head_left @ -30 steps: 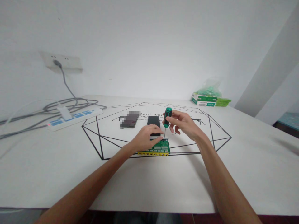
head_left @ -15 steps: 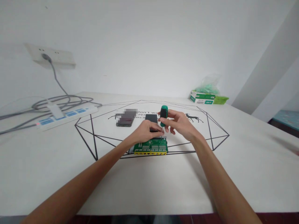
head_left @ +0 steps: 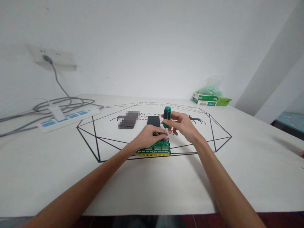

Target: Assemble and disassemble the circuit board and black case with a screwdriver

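Observation:
A screwdriver (head_left: 167, 117) with a green and black handle stands nearly upright in my right hand (head_left: 182, 125), its fingers closed around the handle. Its thin shaft points down to the far right part of a green circuit board (head_left: 161, 146), which has a row of yellow connectors (head_left: 153, 155) along its near edge. My left hand (head_left: 149, 136) rests over the board's far left part, thumb and fingertips pinched together close to the screwdriver's tip. What sits between those fingertips is too small to make out. Just behind the left hand lies a flat black rectangular object (head_left: 154, 121).
A phone (head_left: 129, 122), partly blurred out, lies to the left on the white table (head_left: 152, 186). At far left is a power strip (head_left: 68, 118) with coiled grey cables (head_left: 64, 101). Green and white boxes (head_left: 205, 98) with a plastic bag (head_left: 212, 87) stand at the back right.
Both hands and the screwdriver stay almost in place over the board. The left hand has shifted very slightly; the view has tilted a little.

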Action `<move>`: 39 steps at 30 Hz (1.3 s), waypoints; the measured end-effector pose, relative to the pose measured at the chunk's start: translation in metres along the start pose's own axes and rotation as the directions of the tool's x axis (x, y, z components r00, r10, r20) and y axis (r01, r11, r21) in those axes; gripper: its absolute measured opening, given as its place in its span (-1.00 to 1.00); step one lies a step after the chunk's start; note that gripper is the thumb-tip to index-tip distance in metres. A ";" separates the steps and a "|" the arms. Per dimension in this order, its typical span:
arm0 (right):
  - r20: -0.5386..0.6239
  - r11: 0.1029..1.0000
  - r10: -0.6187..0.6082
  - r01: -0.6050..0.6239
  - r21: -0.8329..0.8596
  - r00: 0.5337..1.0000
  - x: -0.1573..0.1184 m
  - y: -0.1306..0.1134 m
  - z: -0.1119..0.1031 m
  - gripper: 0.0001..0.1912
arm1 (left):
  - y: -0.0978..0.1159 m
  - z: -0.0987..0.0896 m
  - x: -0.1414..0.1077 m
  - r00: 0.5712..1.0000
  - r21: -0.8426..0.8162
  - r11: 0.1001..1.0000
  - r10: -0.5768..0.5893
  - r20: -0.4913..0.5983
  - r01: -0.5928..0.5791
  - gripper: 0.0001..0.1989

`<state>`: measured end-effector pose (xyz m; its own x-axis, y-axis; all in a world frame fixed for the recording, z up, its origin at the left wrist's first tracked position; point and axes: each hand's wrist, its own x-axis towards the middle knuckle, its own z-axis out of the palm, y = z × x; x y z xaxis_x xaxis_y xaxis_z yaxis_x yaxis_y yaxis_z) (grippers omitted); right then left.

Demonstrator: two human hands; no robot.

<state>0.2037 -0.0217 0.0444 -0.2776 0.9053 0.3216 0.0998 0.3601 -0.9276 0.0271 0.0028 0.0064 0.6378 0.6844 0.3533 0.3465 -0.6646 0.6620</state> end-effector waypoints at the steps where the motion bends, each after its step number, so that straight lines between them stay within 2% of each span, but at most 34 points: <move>1: -0.002 1.000 -0.002 0.002 -0.004 1.000 0.000 0.001 0.001 -0.68 | -0.001 0.000 0.000 1.000 0.003 1.000 -0.008 -0.010 0.008 -0.77; 5: -0.029 1.000 0.015 -0.015 0.003 0.999 0.002 0.006 0.004 -0.66 | -0.004 0.004 0.000 0.997 -0.008 0.999 -0.050 -0.064 0.049 -0.77; 9: -0.040 0.998 0.062 -0.061 0.024 0.997 0.004 0.009 0.007 -0.66 | 0.001 0.006 0.001 0.999 -0.031 0.999 -0.019 -0.026 0.018 -0.75; 15: -0.051 0.999 0.010 -0.008 0.047 0.999 0.003 0.009 0.009 -0.57 | 0.005 0.005 0.001 0.999 -0.018 1.000 -0.009 -0.032 0.008 -0.79; 21: -0.057 1.000 0.006 -0.005 0.011 0.998 0.003 0.010 0.008 -0.63 | 0.004 0.005 0.000 0.996 -0.017 1.000 -0.016 -0.086 0.014 -0.82; 28: -0.062 0.999 0.003 -0.001 0.038 0.998 0.004 0.010 0.009 -0.61 | 0.005 0.005 0.000 0.999 -0.003 1.000 0.018 -0.034 -0.018 -0.78; 34: -0.079 1.000 -0.009 0.010 0.018 0.997 0.005 0.012 0.009 -0.61 | 0.001 0.008 0.000 0.991 -0.020 0.999 -0.050 -0.125 0.048 -0.84; 39: -0.068 1.000 -0.020 0.021 0.013 0.997 0.004 0.010 0.009 -0.61 | 0.002 0.007 -0.001 0.995 -0.019 1.000 -0.011 -0.104 0.009 -0.81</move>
<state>0.1950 -0.0160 0.0343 -0.2137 0.9112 0.3521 0.0814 0.3758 -0.9231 0.0323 -0.0018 0.0027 0.5591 0.7191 0.4126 0.3388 -0.6524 0.6779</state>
